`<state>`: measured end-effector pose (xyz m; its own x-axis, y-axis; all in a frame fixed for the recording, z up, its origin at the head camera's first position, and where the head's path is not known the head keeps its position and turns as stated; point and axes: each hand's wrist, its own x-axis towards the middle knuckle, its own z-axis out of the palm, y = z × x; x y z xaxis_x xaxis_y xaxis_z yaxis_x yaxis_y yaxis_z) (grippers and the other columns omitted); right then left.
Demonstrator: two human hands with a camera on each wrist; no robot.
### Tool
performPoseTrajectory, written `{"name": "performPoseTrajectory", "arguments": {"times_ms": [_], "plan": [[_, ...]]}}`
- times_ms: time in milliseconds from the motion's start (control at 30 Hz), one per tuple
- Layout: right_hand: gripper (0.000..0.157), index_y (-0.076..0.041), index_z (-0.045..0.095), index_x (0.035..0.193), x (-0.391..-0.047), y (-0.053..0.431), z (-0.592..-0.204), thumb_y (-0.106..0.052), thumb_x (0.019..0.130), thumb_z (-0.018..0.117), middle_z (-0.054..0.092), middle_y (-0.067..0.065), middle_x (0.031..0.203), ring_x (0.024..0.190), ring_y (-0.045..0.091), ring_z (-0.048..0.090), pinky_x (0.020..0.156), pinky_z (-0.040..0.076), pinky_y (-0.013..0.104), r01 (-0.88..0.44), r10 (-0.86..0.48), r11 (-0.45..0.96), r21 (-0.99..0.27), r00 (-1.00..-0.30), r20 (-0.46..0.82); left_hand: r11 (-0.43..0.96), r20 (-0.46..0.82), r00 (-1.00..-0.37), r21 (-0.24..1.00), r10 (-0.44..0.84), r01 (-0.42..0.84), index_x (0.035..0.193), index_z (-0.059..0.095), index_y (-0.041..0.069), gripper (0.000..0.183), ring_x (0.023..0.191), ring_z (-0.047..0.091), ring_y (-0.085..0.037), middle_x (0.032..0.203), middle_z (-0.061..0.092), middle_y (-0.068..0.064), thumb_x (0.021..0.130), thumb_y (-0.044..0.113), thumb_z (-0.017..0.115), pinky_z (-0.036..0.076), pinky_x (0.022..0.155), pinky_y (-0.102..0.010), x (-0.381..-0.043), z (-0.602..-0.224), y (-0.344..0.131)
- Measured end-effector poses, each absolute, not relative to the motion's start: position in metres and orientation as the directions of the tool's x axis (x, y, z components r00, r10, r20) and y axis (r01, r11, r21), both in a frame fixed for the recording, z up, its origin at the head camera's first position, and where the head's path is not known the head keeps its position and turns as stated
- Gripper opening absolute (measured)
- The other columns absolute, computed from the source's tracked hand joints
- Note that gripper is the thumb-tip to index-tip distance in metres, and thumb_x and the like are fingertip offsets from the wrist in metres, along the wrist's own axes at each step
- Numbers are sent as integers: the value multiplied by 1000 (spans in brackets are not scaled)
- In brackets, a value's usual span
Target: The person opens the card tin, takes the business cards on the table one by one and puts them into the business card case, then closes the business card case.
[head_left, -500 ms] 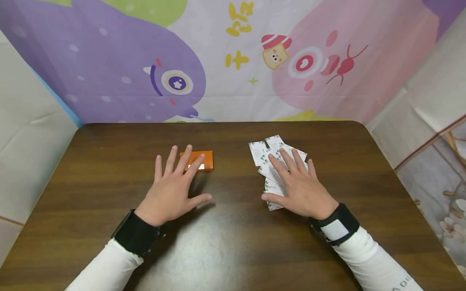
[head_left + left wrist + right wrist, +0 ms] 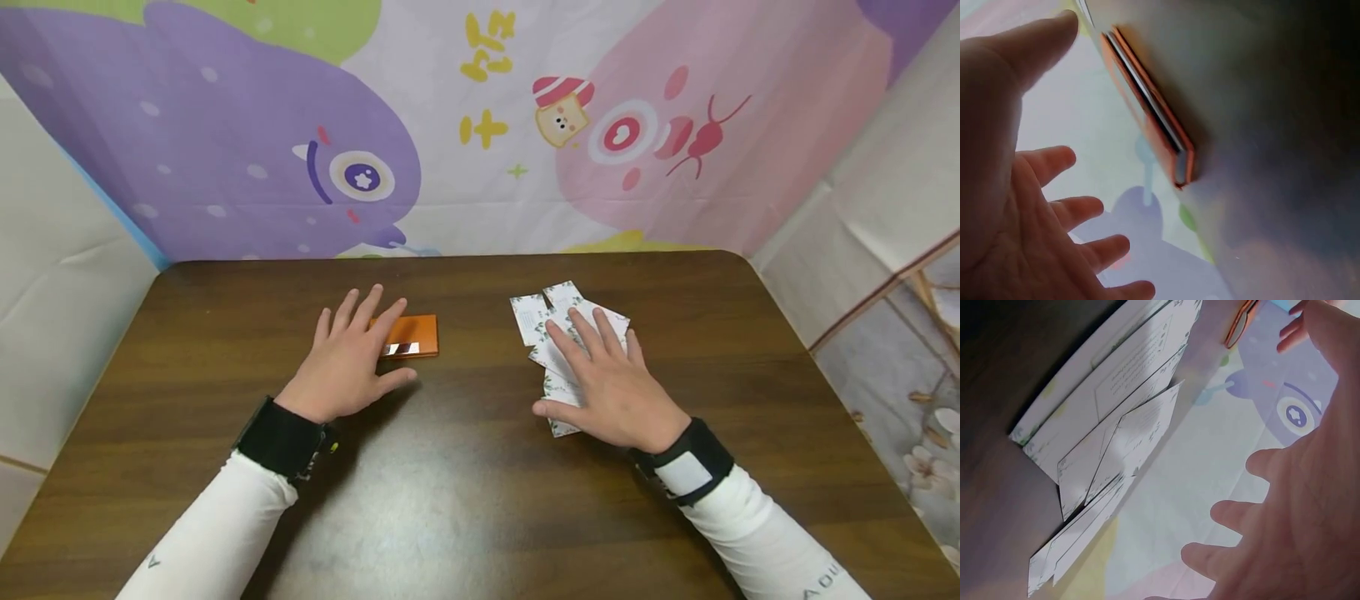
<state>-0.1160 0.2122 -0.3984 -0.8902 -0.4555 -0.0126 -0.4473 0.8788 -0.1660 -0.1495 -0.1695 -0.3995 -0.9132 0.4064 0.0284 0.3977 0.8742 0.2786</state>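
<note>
An orange card holder [image 2: 420,333], flat and box-like with a pale strip on its top, lies left of the middle of the table. My left hand [image 2: 339,367] is spread over its left part. In the left wrist view a gap separates that hand from the card holder [image 2: 1147,106], whose edge shows pale layers inside. To the right, several white cards [image 2: 527,317] with leafy print lie fanned and overlapping. Above them my right hand [image 2: 622,387] hovers with fingers spread, hiding some of them. The right wrist view shows the cards [image 2: 1104,406] apart from the palm.
Both things lie on a dark brown wooden table [image 2: 465,500]. Behind its far edge hangs a cloth [image 2: 480,200] with purple and pink cartoon figures. Pale panels [image 2: 67,208] stand at the sides. Black bands [image 2: 285,442] wrap both wrists.
My left hand has moved slightly forward and left, toward the far side of the table. The right hand stays over the cards. The head view has shifted a little.
</note>
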Motion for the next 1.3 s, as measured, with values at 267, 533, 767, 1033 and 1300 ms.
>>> {"name": "performPoseTrajectory", "arguments": {"times_ms": [267, 533, 767, 1033, 1300], "plan": [[109, -22, 18, 173, -117, 207, -402, -86, 91, 52, 14, 15, 176, 161, 46, 7, 116, 18, 80, -464, -471, 873, -151, -882, -13, 862, 42, -911, 308, 410, 402, 153, 54, 4, 74, 149, 31, -53, 163, 38, -27, 93, 35, 84, 25, 117, -74, -160, -406, -177], [106, -23, 19, 173, -118, 202, -403, -83, 93, 55, 13, 15, 177, 161, 46, 7, 116, 18, 80, -470, -477, 868, -164, -879, -10, 847, 44, -899, 318, 436, 427, 144, 61, 2, 58, 137, 44, -50, 151, 50, -25, 95, 25, 83, 37, 113, -68, -167, -410, -180], [106, -20, 21, 172, -122, 197, -399, -83, 94, 53, 17, 17, 176, 160, 46, 9, 118, 17, 78, -480, -486, 865, -143, -874, -8, 825, 41, -880, 329, 473, 459, 139, 65, 2, 49, 128, 50, -44, 138, 59, -21, 96, 20, 82, 42, 110, -62, -174, -411, -178], [104, -21, 20, 172, -128, 188, -395, -78, 95, 58, 16, 16, 176, 161, 44, 7, 120, 17, 75, -493, -498, 856, -157, -867, 8, 814, 40, -869, 330, 494, 478, 136, 66, 1, 46, 124, 51, -43, 135, 60, -19, 96, 17, 82, 44, 109, -59, -176, -409, -177], [106, -21, 16, 173, -138, 175, -392, -76, 94, 61, 17, 17, 176, 161, 44, 10, 120, 16, 75, -520, -530, 834, -181, -848, -6, 803, 35, -855, 324, 518, 500, 135, 66, 1, 47, 121, 53, -42, 133, 61, -18, 96, 20, 83, 46, 106, -58, -170, -406, -169]]}}
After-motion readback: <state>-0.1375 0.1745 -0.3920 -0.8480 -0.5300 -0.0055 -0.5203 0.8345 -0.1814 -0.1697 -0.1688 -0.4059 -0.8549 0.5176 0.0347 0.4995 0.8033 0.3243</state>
